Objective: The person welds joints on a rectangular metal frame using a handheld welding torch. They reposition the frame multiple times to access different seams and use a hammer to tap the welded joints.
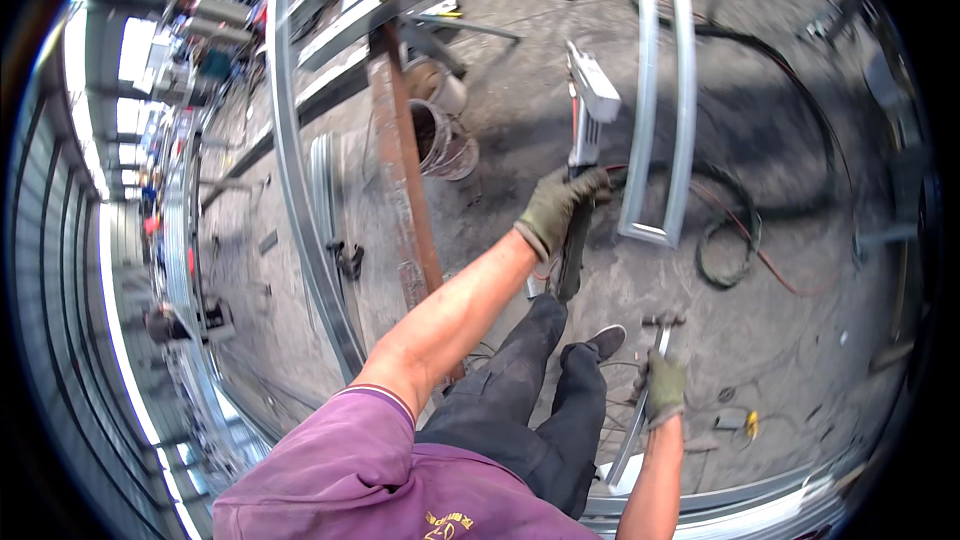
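Observation:
My left hand (562, 208), in an olive work glove, reaches forward with its fingers wrapped round the dark part of a long tool (594, 92) that has a pale boxy head. A thin red line runs along the tool. Beside my legs at lower right, my gloved right hand (664, 389) is closed on a hammer (662, 331). The hammer's dark head points away from me; the glove hides part of its handle. To the right of the pale-headed tool stands a U-shaped galvanized steel frame (650, 230), apart from both hands.
A rusty steel beam (402, 175) and a long galvanized rail (290, 140) run along my left. Buckets (455, 155) stand behind the beam. Dark hose (728, 280) lies coiled on the concrete at right. Metal profiles (760, 515) lie at the lower right edge.

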Demonstrator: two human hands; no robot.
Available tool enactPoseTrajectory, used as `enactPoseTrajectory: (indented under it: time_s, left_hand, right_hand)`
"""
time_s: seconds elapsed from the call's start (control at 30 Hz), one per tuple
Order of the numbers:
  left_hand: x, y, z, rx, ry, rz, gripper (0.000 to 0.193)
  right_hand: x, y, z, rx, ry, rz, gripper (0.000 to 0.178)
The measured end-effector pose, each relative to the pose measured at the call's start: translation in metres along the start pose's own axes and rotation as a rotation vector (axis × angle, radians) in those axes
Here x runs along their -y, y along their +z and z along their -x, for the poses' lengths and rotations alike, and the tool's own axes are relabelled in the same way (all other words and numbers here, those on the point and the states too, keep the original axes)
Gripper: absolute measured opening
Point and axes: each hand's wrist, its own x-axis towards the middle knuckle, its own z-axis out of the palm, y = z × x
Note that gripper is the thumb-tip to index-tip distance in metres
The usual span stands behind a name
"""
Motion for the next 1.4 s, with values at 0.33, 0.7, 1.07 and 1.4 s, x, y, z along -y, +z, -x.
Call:
enactPoseTrajectory:
  time_s: [0.33,0.7,1.07,1.4]
  left_hand:
    - [0.031,-0.121,0.165,-0.39,-0.021,-0.002,0.032]
    - [0.067,-0.196,0.271,-0.583,0.145,0.421,0.03]
    - [0.09,-0.207,0.286,-0.612,0.114,0.39,0.017]
    - [0.084,-0.209,0.259,-0.535,0.123,0.072,0.018]
  right_hand:
    - [0.019,0.123,-0.011,0.353,-0.204,0.61,0.055]
    - [0.121,0.454,0.043,0.565,-0.74,1.219,0.07]
    - [0.106,0.637,-0.029,0.279,-0.95,1.248,0.067]
    - [0.075,0.502,-0.023,0.578,-1.058,1.036,0.05]
